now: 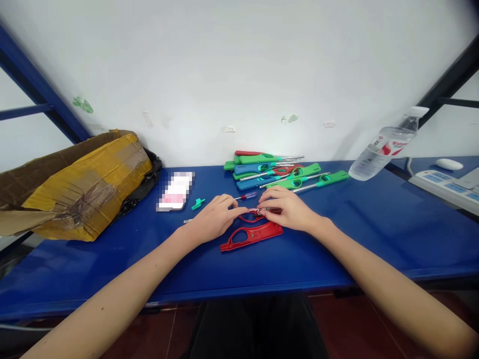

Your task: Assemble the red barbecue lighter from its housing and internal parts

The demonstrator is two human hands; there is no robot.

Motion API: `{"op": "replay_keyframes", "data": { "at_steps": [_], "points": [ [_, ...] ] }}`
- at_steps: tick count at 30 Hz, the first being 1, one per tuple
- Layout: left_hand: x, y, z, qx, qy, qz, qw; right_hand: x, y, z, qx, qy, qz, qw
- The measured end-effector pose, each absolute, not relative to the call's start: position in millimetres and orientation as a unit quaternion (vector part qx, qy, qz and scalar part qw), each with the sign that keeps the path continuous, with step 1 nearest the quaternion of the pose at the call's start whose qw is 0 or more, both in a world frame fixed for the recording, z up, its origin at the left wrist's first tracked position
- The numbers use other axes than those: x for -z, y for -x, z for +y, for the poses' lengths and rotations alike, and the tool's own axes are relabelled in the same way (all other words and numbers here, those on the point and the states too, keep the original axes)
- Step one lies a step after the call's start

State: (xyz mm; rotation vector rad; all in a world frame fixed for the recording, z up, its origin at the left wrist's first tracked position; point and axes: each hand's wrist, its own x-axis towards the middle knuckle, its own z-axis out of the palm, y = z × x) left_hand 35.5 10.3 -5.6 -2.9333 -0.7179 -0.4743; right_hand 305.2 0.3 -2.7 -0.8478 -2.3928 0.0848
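Observation:
Over the blue table (pixel 179 269), both of my hands meet at a red lighter casing half (pixel 247 219) with dark and metal parts inside it. My left hand (pixel 215 219) is closed, its thumb and fingers pinching the casing's left end. At the other end, my right hand (pixel 290 208) grips the casing with bent fingers, which hide much of it. A second red casing half (pixel 264 233), with a finger loop, lies just in front of my hands. Behind them rests a small screwdriver (pixel 247 196) with a clear purplish handle. A small teal plastic piece (pixel 198 203) lies left of my left hand.
Several green, blue and red long-nosed lighters (pixel 258 158) are heaped by the wall. A blurred-out phone (pixel 175 191) and a taped cardboard box (pixel 90 194) are on the left. On the right stand a water bottle (pixel 385 147) and a white power strip (pixel 445 185).

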Motion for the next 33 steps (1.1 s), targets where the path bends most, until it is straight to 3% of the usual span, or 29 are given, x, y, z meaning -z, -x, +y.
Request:
{"op": "replay_keyframes", "data": {
  "at_steps": [18, 33],
  "points": [
    [3, -38, 11, 0.114, 0.966, -0.226, 0.046, 4, -304, -5, -0.068, 0.324, -0.902, 0.278],
    [4, -39, 11, 0.117, 0.966, -0.225, 0.044, 2, -301, -12, 0.072, 0.304, -0.922, 0.230]
  ]
}}
